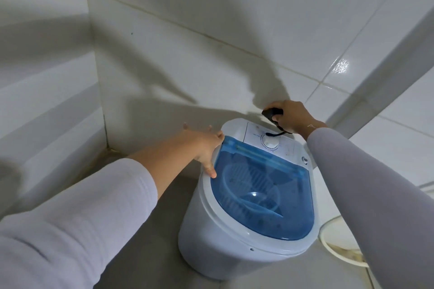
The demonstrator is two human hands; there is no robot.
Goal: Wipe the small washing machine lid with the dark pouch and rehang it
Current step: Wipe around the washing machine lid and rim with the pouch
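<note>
A small white washing machine (pixel 225 237) stands on the grey floor, topped by a translucent blue lid (pixel 263 190) that is down. My left hand (pixel 204 145) rests with spread fingers on the machine's left rim, the thumb touching the white edge beside the lid. My right hand (pixel 291 116) hovers above the back control panel, closed around a dark pouch (pixel 272 112). The pouch's cord (pixel 278 133) dangles over the white dial (pixel 270 142).
White tiled walls meet in a corner (pixel 105 143) behind and left of the machine. A white round basin rim (pixel 338 251) lies on the floor to the right. A pale vertical frame (pixel 387 61) runs up the right wall.
</note>
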